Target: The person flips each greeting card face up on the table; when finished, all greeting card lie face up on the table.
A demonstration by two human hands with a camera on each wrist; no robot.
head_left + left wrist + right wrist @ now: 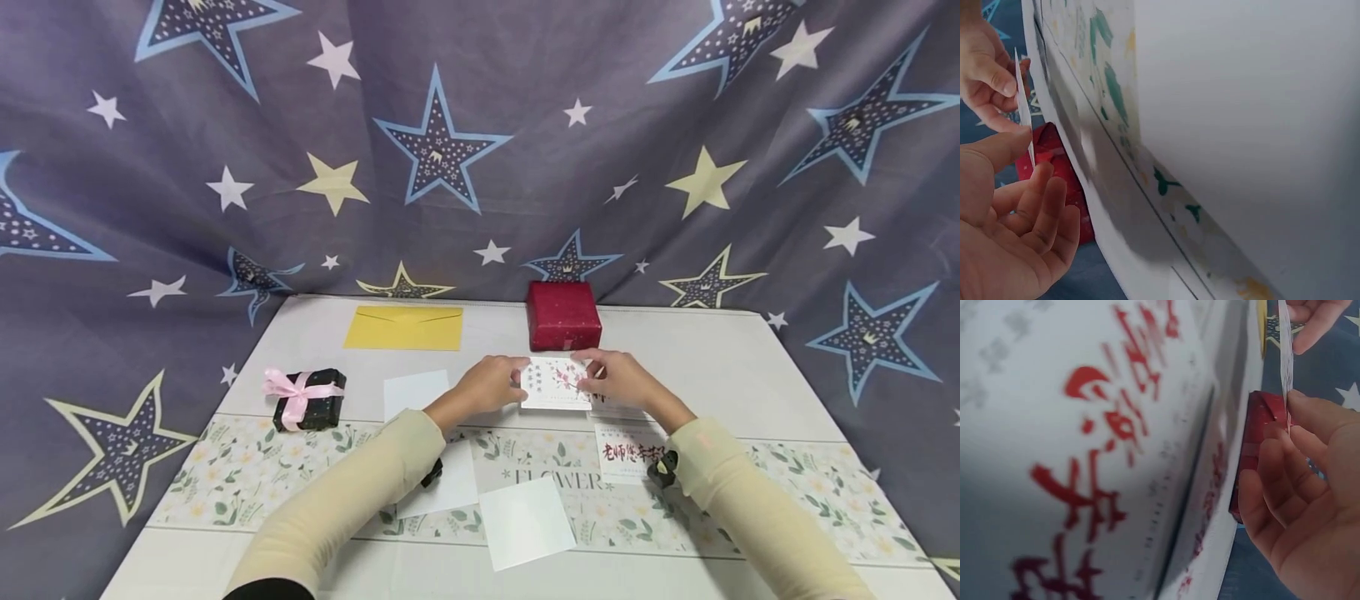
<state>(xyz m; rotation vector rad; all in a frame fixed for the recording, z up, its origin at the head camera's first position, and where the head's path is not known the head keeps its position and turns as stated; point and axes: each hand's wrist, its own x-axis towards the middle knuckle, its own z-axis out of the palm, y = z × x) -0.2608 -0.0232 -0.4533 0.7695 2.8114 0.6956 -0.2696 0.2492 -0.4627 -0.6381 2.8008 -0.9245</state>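
Note:
Both hands hold one white greeting card (555, 383) printed with pink blossoms and vertical writing, lifted above the table. My left hand (486, 386) pinches its left edge between thumb and fingers; my right hand (621, 380) pinches the right edge. From the side, the card (1025, 115) looks thin in the left wrist view, and the other fingers of my left hand (1019, 219) curl loosely below it. In the right wrist view my right hand (1310, 494) has its thumb and fingertips on the card (1286, 362).
A card with red lettering (622, 454) lies under the right forearm, with another partly hidden behind it. Plain pale cards (527, 523) lie front and left. Farther back are a yellow envelope (405, 328), a red box (564, 317) and a black box with pink ribbon (318, 410).

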